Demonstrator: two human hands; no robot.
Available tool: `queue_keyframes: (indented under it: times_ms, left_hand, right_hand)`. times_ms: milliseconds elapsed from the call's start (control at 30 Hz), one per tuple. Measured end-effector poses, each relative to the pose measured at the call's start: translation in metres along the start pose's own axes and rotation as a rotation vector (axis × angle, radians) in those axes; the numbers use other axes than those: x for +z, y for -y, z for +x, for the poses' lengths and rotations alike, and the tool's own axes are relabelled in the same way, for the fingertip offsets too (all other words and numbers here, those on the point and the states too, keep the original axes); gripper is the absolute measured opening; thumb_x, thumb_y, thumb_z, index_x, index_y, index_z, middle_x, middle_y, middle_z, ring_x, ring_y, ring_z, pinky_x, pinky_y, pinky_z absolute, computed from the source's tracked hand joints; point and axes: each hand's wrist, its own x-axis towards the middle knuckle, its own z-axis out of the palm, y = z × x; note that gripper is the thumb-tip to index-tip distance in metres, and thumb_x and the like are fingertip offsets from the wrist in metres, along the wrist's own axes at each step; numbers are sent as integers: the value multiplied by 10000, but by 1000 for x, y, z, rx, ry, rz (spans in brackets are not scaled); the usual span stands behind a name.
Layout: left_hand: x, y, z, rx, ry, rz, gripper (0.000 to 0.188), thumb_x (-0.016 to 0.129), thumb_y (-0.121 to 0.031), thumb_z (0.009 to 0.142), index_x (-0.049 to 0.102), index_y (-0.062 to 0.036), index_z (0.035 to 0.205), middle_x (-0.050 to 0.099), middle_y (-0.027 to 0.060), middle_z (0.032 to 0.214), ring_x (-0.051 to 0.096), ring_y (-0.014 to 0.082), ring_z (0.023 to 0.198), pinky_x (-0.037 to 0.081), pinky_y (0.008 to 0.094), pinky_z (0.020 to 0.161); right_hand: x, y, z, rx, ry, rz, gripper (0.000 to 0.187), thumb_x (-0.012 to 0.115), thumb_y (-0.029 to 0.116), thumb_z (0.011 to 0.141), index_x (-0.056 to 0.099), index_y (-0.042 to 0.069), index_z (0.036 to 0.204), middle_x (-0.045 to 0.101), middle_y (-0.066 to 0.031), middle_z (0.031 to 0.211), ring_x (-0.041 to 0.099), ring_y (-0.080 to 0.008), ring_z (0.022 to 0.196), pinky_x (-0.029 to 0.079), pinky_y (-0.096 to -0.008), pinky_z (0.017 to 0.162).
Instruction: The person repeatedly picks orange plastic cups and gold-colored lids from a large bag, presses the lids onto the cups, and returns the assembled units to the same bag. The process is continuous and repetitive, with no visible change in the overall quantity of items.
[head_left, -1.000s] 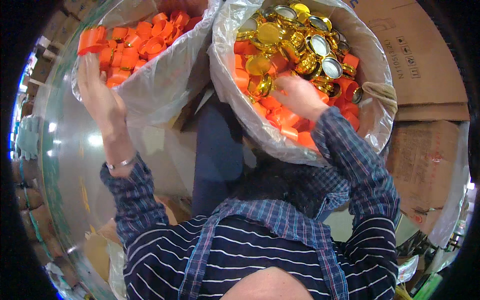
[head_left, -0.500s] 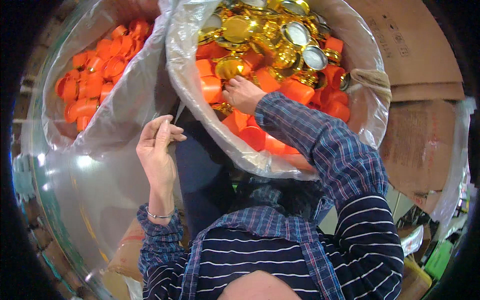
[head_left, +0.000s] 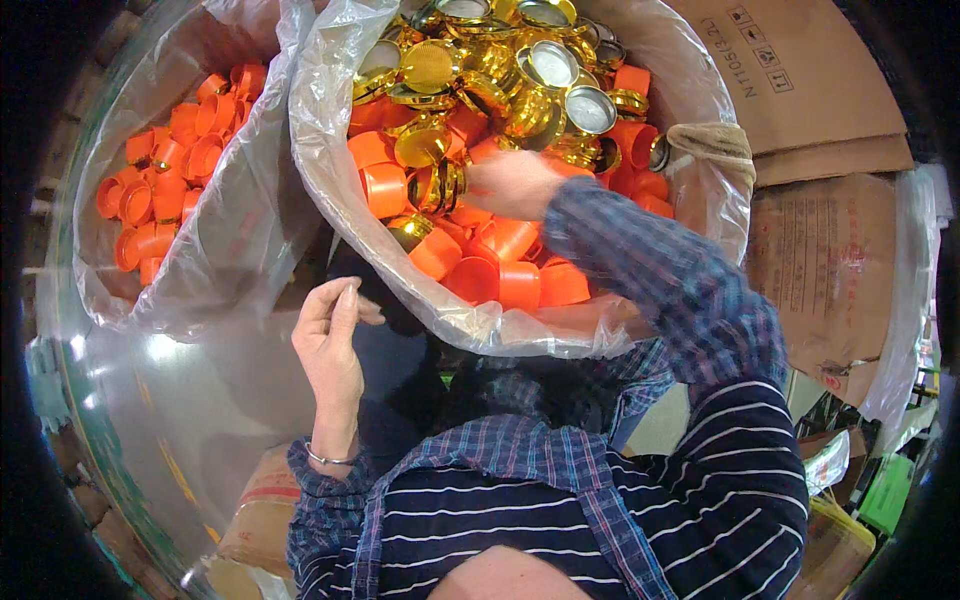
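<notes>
My right hand [head_left: 515, 185], smeared by motion, is over the large plastic-lined container [head_left: 330, 165]. Its fingertips are beside a cluster of gold lids [head_left: 437, 187], and I cannot tell whether they grip one. Around and below it lie orange cup-shaped plastic pieces [head_left: 518, 286]. Shiny gold lids with silvery insides [head_left: 553, 64] heap up toward the far side. Outside the near left rim, my left hand [head_left: 332, 335] is raised with its fingers bent and the thumb against them. No object shows in it.
A second clear-lined container [head_left: 85, 265] at the left holds more orange pieces [head_left: 152, 195]. A brown cloth [head_left: 710, 145] hangs on the large container's right rim. Cardboard sheets [head_left: 825, 270] stand at the right, and a cardboard box [head_left: 262, 515] sits low at the left.
My right hand has moved right and slightly nearer over the heap. My left hand is a little lower, its fingers more bent. The containers appear shifted left in the view.
</notes>
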Motion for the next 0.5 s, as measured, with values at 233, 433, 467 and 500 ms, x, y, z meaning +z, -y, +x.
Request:
queue_keyframes:
  times_ms: [233,433,467,500]
  left_hand:
    - [-9,17,-8,-31,-39,55,189,600,-133,986,648,22,1081,649,62,788,616,131,701,517,273,664]
    - [-2,21,-5,-30,-28,134,195,598,-130,983,650,21,1095,648,56,794,620,125,713,511,259,672]
    - [-2,21,-5,-33,-30,138,195,596,-129,984,650,21,1095,649,56,797,622,125,716,510,258,674]
    - [-2,21,-6,-34,-32,145,195,595,-129,984,650,21,1095,650,56,799,624,125,718,510,257,677]
  right_hand:
    - [-31,-172,-125,772,-18,-26,457,674,337,821,670,54,1179,684,-213,1132,653,-351,1082,515,-432,941]
    - [66,-261,-109,917,-247,-164,623,778,384,746,622,74,1264,631,-237,1192,615,-401,1099,506,-455,951]
    - [75,-272,-105,969,-246,-169,603,769,381,750,631,72,1249,613,-247,1212,596,-413,1116,494,-463,964]
    - [86,-279,-101,950,-297,-179,583,759,378,753,640,69,1233,594,-256,1232,578,-425,1133,482,-471,977]
